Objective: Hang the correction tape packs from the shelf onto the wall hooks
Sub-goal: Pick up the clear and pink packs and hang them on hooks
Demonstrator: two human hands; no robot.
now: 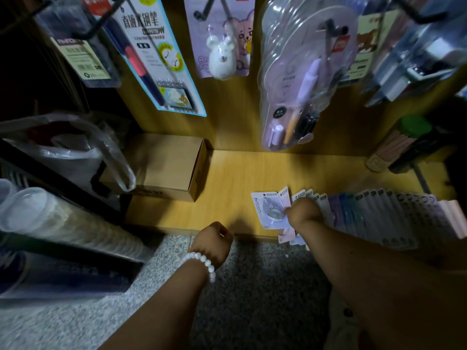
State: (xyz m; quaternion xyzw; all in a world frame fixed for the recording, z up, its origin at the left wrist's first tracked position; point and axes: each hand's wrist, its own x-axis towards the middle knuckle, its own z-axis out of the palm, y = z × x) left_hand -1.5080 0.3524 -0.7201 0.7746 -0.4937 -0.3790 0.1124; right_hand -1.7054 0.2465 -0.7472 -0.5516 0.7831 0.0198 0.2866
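A row of correction tape packs (374, 213) lies fanned along the front right of the wooden shelf (227, 178). My right hand (303, 212) rests on the row's left end, its fingers closed on a white pack (269, 210) with a clear blister. My left hand (214, 239) is a closed fist holding nothing; it hovers at the shelf's front edge and wears a white bead bracelet. Black wall hooks (202, 13) stick out of the back panel above, carrying other stationery cards.
A cardboard box (166, 165) sits at the shelf's left, beside plastic bags (75, 145) and stacked clear cups (50, 218). Hanging blister packs (298, 79) and a pen card (156, 54) crowd the back panel. A green-lidded container (404, 140) stands at the right. Speckled floor lies below.
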